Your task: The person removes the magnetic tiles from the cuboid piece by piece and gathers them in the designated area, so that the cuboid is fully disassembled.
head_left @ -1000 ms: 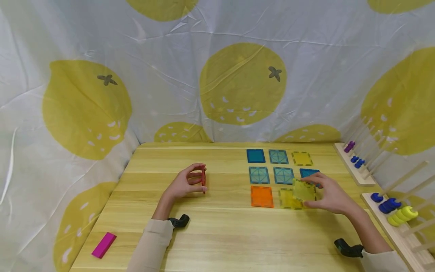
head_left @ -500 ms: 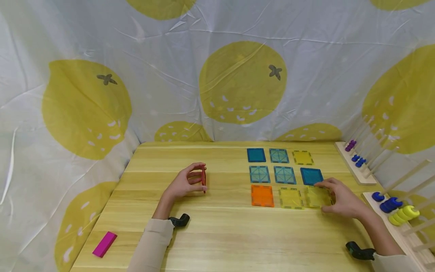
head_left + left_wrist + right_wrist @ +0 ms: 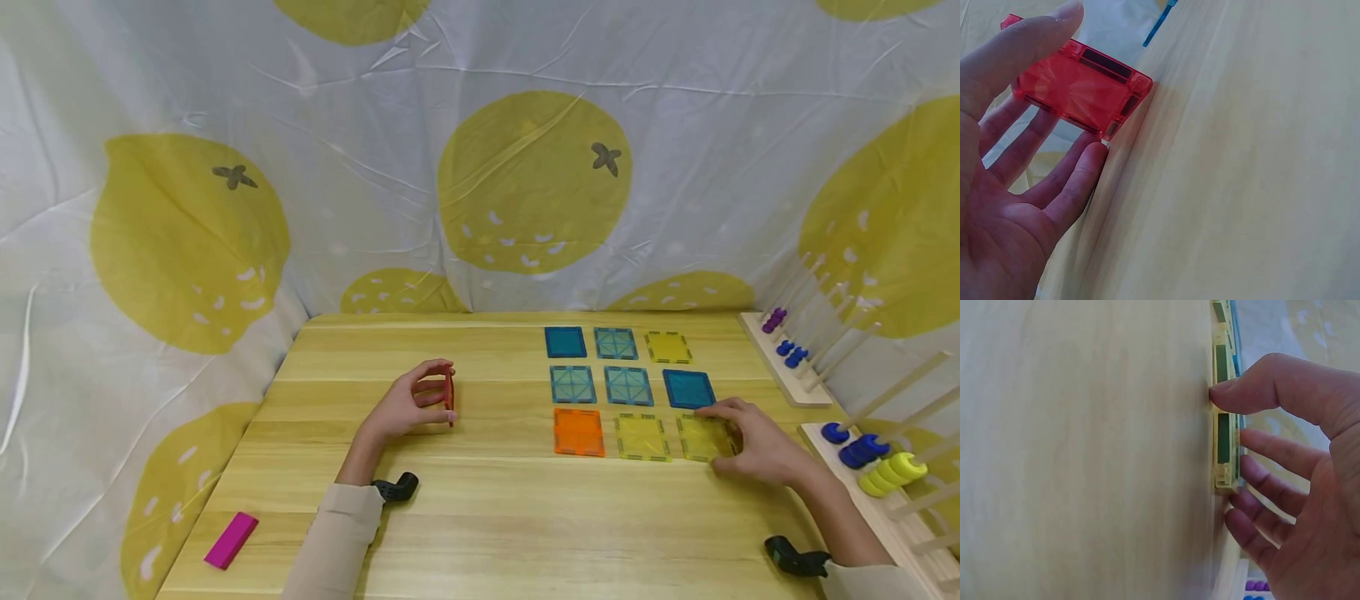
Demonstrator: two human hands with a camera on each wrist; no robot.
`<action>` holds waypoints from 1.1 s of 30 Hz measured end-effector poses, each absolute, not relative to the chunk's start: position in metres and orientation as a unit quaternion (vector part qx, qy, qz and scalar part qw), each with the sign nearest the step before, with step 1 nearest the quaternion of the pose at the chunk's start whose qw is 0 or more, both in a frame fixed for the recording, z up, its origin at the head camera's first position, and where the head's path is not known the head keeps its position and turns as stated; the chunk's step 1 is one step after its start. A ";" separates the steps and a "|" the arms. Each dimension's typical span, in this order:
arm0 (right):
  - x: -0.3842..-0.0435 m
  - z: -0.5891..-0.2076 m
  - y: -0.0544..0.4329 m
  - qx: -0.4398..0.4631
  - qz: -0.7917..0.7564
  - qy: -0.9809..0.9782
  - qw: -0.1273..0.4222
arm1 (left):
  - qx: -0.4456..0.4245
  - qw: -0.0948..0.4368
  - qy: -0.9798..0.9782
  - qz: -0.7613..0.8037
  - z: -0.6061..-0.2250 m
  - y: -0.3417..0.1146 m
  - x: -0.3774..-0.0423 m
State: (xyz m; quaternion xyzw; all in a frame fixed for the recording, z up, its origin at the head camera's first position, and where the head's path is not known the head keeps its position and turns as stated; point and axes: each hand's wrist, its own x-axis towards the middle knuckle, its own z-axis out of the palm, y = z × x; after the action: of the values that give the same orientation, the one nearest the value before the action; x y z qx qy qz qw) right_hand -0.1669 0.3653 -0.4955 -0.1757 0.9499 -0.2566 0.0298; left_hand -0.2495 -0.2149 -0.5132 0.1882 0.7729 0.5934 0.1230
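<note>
My left hand (image 3: 403, 408) holds a red translucent magnetic tile (image 3: 1079, 84) on edge, pinched between thumb and fingers, left of the tile rows. Over on the right, my right hand (image 3: 765, 446) has its thumb and fingers at opposite edges of a yellow magnetic tile (image 3: 699, 438), which lies flat at the right end of the front row. To its left are another yellow tile (image 3: 642, 437) and an orange tile (image 3: 578, 432). Behind them, the middle row has two light-blue tiles (image 3: 628, 386) and a dark-blue tile (image 3: 688, 389).
The back row has a dark-blue tile (image 3: 565, 342), a light-blue one (image 3: 616, 343) and a yellow one (image 3: 667, 347). Two wooden peg racks (image 3: 858, 483) with coloured beads line the right edge. A magenta block (image 3: 231, 540) lies front left. A lemon-print curtain (image 3: 360, 208) hangs behind.
My right hand has moved right and lowered the yellow tile from above its neighbour to flat on the table at the row's end. The left hand stays still with the red tile.
</note>
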 end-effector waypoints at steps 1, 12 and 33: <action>-0.167 -0.496 0.365 -0.175 -0.257 0.950 0.031 | 0.189 0.122 0.772 0.594 -0.513 -0.215 -0.250; -0.165 -0.496 0.366 -0.179 -0.265 0.947 0.028 | 0.195 0.132 0.770 0.593 -0.510 -0.212 -0.248; -0.162 -0.501 0.371 -0.169 -0.283 0.944 0.021 | 0.252 0.079 0.837 0.480 -0.470 -0.166 -0.221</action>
State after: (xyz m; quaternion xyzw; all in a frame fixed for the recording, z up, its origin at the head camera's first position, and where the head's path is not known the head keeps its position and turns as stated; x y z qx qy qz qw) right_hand -0.1622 0.3710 -0.5014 -0.1688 0.9438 -0.2833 0.0212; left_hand -0.2210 -0.1657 -0.4699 0.2523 0.8366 0.4799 0.0788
